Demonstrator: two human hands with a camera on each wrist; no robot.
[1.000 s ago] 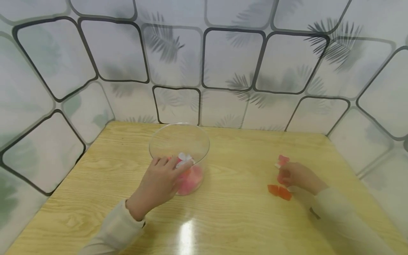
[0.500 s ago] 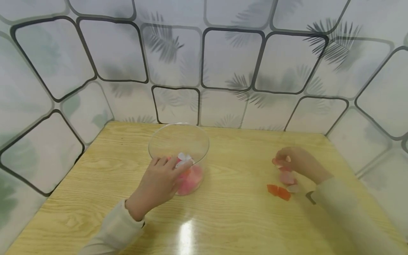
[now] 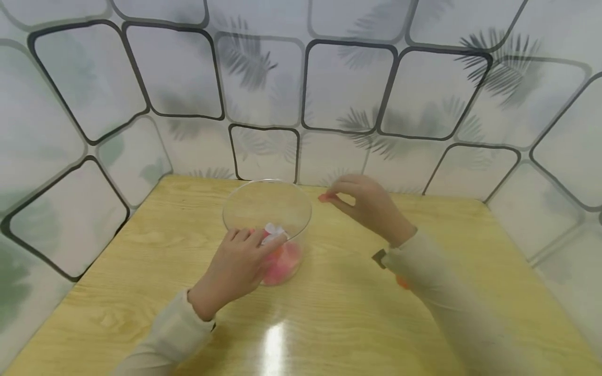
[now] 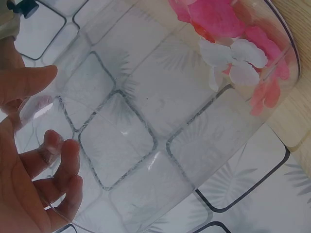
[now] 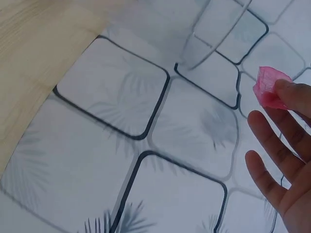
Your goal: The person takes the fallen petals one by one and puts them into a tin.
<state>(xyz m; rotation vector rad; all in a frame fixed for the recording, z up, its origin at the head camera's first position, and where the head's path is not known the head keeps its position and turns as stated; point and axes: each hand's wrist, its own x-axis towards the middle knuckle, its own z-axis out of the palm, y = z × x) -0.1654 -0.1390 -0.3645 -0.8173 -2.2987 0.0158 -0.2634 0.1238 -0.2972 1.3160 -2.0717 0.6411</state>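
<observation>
A clear round jar (image 3: 267,209) stands left of the table's middle, with pink, orange and white petals (image 3: 282,261) at its bottom. My left hand (image 3: 235,266) holds the jar at its near side; in the left wrist view, the thumb and fingers sit round the rim, and the petals (image 4: 238,58) show through the wall. Raised to the right of the jar's rim, my right hand (image 3: 369,206) pinches a small pink petal (image 3: 323,198) between thumb and forefinger. The right wrist view shows this pink petal (image 5: 269,87) close up, the other fingers spread loosely.
An orange petal (image 3: 402,282) on the wooden table (image 3: 348,324) peeks out beside my right sleeve (image 3: 442,282), which hides the area behind it. A wall covering (image 3: 345,86) with leaf patterns and dark outlines rises behind the table and along both sides.
My right hand has picked a pink petal from the small pile at the right and carried it left and up toward the jar. The left hand stays at the jar.
</observation>
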